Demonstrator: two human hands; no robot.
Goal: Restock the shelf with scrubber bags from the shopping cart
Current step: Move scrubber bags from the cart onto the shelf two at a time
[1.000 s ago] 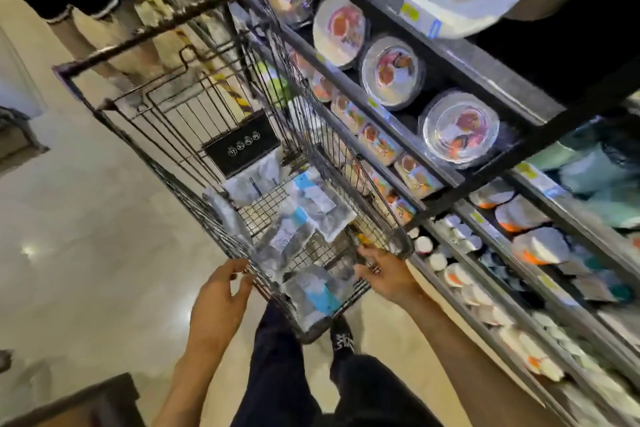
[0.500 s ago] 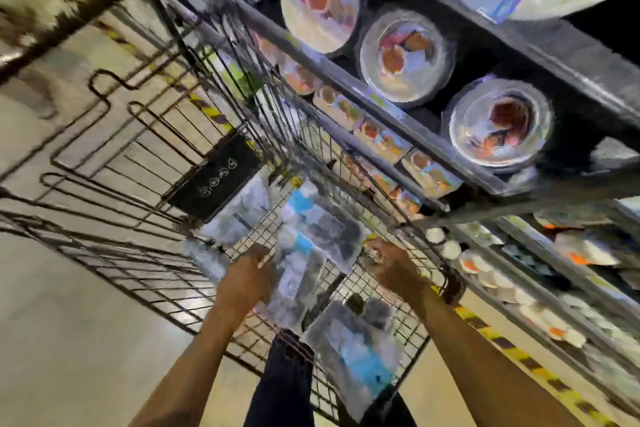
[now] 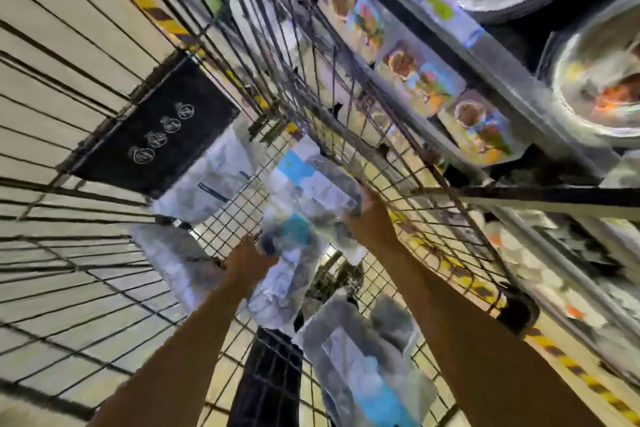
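Several clear scrubber bags with blue labels lie on the floor of the wire shopping cart (image 3: 104, 253). My left hand (image 3: 247, 258) reaches deep into the cart and grips the edge of the middle scrubber bag (image 3: 287, 281). My right hand (image 3: 369, 218) holds the right end of the upper scrubber bag (image 3: 311, 180) beside the cart's right wall. More bags lie at the far left (image 3: 207, 184), at the left (image 3: 173, 260) and closest to me (image 3: 363, 374). The view is blurred, so the fingers are hard to make out.
The store shelf (image 3: 485, 55) runs along the right of the cart, with wrapped plates (image 3: 595, 80) above and flat packets (image 3: 426, 80) on a lower level. A black placard (image 3: 156, 135) hangs on the cart's far wall. Yellow-black floor tape (image 3: 571, 371) runs under the shelf.
The camera has dropped closer into the cart. My right hand left the cart's side and took hold of the upper bag. My left hand stays on the middle bag.
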